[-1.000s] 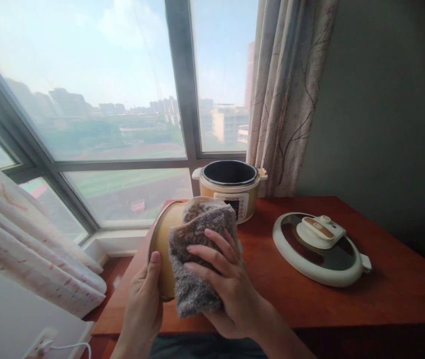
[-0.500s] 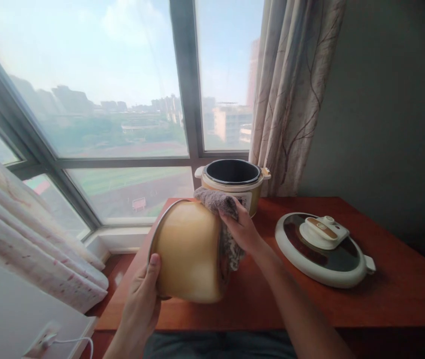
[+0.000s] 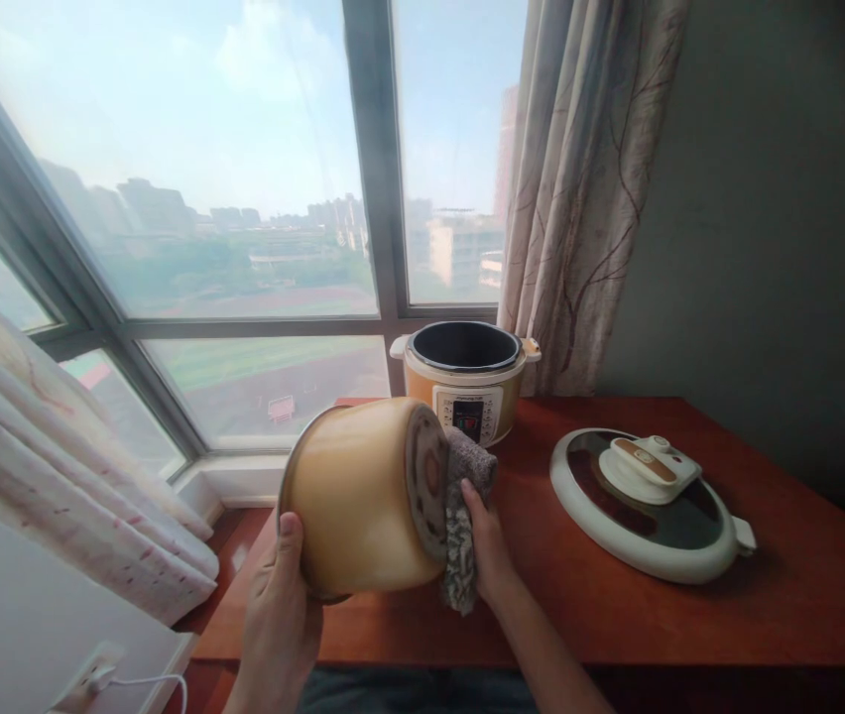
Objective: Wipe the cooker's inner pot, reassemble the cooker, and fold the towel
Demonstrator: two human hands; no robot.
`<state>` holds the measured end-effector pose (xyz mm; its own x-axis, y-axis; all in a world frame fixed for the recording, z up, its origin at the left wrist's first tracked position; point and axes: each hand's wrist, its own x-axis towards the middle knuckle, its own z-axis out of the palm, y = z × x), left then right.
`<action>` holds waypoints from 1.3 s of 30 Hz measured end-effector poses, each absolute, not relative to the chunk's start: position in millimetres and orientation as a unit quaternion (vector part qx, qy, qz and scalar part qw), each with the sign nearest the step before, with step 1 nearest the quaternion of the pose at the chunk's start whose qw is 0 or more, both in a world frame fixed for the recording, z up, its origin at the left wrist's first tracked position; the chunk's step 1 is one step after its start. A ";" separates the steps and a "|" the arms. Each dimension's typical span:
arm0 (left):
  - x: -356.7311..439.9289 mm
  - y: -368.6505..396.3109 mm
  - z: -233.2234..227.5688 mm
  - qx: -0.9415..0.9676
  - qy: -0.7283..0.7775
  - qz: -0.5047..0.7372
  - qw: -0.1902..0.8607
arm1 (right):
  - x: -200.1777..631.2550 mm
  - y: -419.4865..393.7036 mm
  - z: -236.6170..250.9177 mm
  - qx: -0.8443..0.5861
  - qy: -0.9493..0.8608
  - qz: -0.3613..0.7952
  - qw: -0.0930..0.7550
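Observation:
My left hand grips the rim of a gold inner pot, thumb on its outer wall. The pot is tilted on its side above the table, its stained base facing right and its mouth turned left, out of sight. In my right hand is a bunched grey cloth, held against or just beside the pot's base; whether it touches I cannot tell. Behind them stands the electric pressure cooker body, uncovered, with a dark inside and a control panel facing me.
The cooker's round lid, white-rimmed with a handle on top, lies at the right of the reddish-brown table. Windows and curtains border the back and left. A plugged white cable shows at lower left.
My right hand with the cloth has come down from the pot's upper side to beside its base. The pot has turned so more of its base shows, and the cooker's panel is uncovered.

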<state>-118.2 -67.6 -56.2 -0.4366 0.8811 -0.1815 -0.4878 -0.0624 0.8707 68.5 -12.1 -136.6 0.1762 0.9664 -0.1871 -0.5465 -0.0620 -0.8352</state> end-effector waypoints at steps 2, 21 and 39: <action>-114.8 -68.5 -56.8 0.217 0.466 0.712 0.478 | 56.5 -31.5 -143.9 -0.438 -0.224 0.571 0.657; -97.8 -76.6 -60.0 0.192 0.461 0.718 0.485 | 59.5 -76.5 -29.8 -0.313 -0.819 -0.023 0.480; -111.0 -56.0 -59.4 0.218 0.468 0.700 0.493 | 89.7 34.5 -102.2 -0.399 -0.458 0.470 0.640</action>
